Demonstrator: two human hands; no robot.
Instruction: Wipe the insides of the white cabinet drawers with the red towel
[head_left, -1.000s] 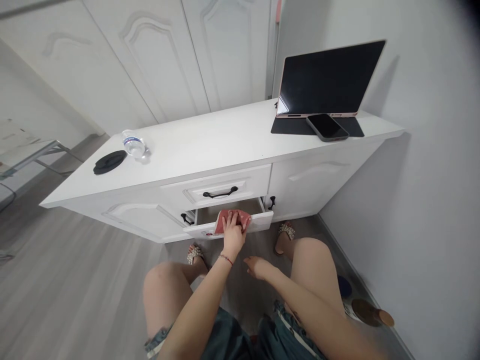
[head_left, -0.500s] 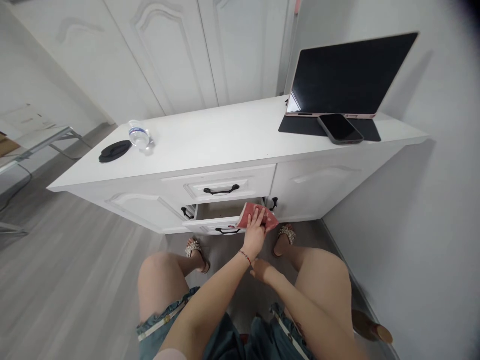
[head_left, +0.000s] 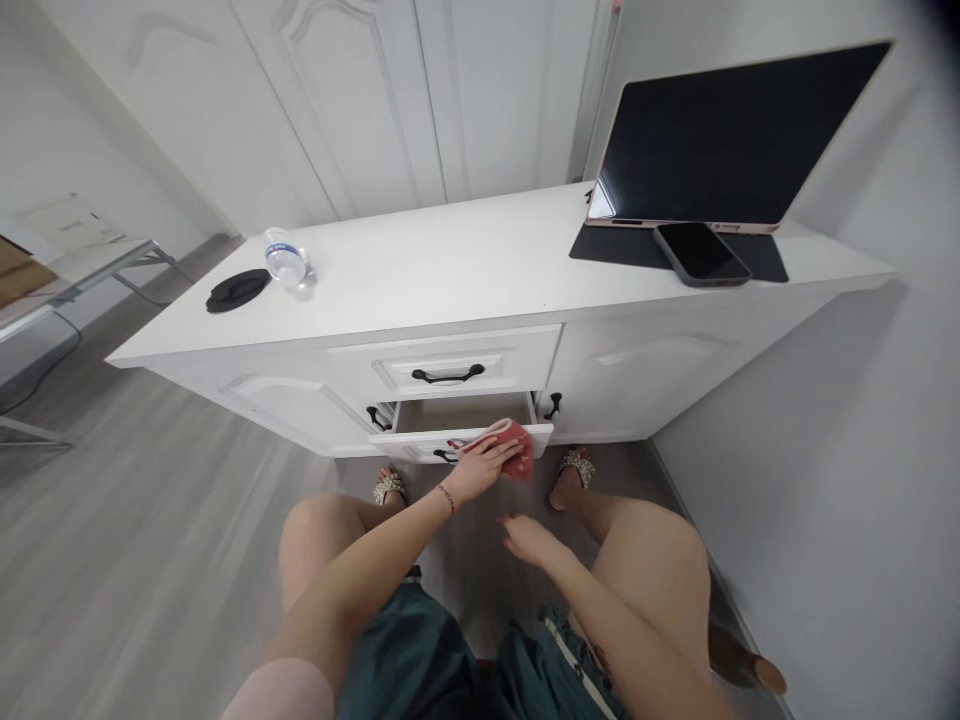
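Crosswise — cloth [head_left: 519, 456] along drawer [head_left: 409, 449] front, under left hand [head_left: 480, 466]

Two drawers [head_left: 448, 372], one cloth [head_left: 524, 457], one phone [head_left: 701, 253]

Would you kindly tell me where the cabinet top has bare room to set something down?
The top is bare in its wide middle, between bottle and mat. Its right end is crowded with tablet and phone.

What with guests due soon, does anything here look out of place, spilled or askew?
Only the lower drawer stands pulled out, with the left hand pressing a red cloth on its front edge. Nothing looks spilled or damaged.
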